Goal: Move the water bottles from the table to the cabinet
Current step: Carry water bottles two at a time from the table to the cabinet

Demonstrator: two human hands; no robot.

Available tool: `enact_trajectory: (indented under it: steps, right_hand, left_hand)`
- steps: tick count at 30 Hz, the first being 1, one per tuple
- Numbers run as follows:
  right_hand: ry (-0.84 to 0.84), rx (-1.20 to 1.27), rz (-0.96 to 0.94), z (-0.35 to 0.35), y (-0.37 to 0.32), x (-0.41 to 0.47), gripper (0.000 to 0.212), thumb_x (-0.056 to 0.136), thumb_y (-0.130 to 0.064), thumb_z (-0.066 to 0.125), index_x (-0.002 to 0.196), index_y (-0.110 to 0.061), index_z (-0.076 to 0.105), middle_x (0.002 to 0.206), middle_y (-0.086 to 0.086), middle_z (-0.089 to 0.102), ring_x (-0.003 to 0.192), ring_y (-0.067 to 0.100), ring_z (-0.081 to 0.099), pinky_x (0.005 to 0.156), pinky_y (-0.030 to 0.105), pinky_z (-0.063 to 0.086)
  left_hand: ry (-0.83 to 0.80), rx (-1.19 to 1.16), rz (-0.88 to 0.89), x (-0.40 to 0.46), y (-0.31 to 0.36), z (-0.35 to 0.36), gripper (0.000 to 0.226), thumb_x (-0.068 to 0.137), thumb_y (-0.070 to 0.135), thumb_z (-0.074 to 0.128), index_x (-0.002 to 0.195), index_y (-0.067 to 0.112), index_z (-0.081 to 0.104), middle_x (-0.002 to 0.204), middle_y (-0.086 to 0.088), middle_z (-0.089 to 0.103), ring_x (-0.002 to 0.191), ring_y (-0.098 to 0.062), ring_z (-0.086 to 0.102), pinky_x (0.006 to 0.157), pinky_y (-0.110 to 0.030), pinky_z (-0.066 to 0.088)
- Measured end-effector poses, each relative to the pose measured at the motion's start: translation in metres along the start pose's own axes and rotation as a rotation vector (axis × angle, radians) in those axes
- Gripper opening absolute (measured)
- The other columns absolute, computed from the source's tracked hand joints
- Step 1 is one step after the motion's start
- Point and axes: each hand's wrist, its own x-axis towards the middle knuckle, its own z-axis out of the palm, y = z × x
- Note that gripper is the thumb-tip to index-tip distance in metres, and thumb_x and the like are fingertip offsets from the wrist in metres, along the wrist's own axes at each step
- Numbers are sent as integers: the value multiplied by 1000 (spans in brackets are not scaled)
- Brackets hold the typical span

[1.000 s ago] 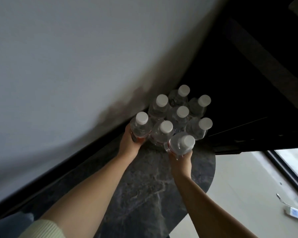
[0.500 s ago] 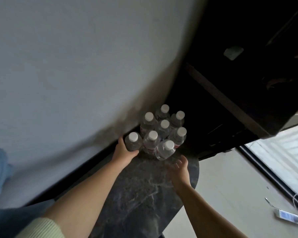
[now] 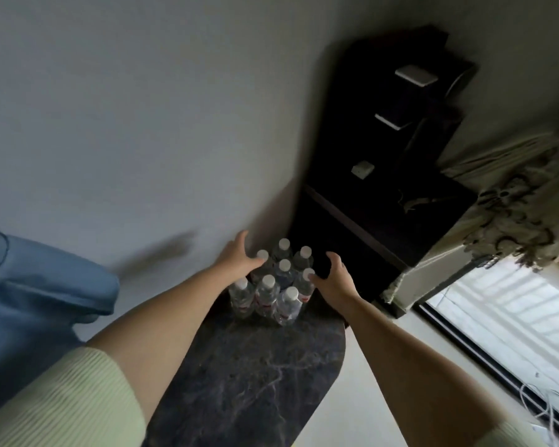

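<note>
Several clear water bottles [image 3: 273,285] with white caps stand bunched together at the far end of the dark marble table [image 3: 255,375], near the wall corner. My left hand [image 3: 236,256] hovers over the left back of the cluster with spread fingers, its thumb near a cap. My right hand [image 3: 334,279] is at the right side of the cluster, fingers spread and slightly bent, thumb by a cap. Neither hand grips a bottle. The dark cabinet [image 3: 384,188] stands just behind and to the right of the bottles.
A grey wall runs behind the table. A blue cushion [image 3: 39,285] lies at the left. Small white objects [image 3: 415,75] sit on the cabinet's shelves. A patterned curtain [image 3: 513,201] and a window are at the right, with cables on the pale floor.
My left hand has let go of the front-left bottle and risen to the back of the cluster. My right hand moved up to the cluster's right side. The camera view has pulled back and tilted up.
</note>
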Motion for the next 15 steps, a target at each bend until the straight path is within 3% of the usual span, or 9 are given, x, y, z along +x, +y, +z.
enact_trajectory:
  steps: [7, 15]
  right_hand:
    - [-33, -305, -202, -34, -50, -9, 66, 91, -28, 62, 147, -15, 30, 154, 7, 29, 128, 29, 47, 98, 40, 48]
    - [-145, -494, -349, -55, -80, 11, 64, 94, -29, 59, 149, -15, 29, 156, 6, 25, 137, 30, 36, 105, 43, 42]
  left_hand:
    - [23, 241, 147, -22, 29, -22, 81, 85, 38, 67, 149, 21, 21, 146, -13, 38, 128, -31, 46, 101, -38, 42]
    - [111, 315, 116, -41, 38, -43, 82, 83, 42, 68, 148, 18, 23, 144, -14, 39, 129, -30, 45, 104, -41, 42]
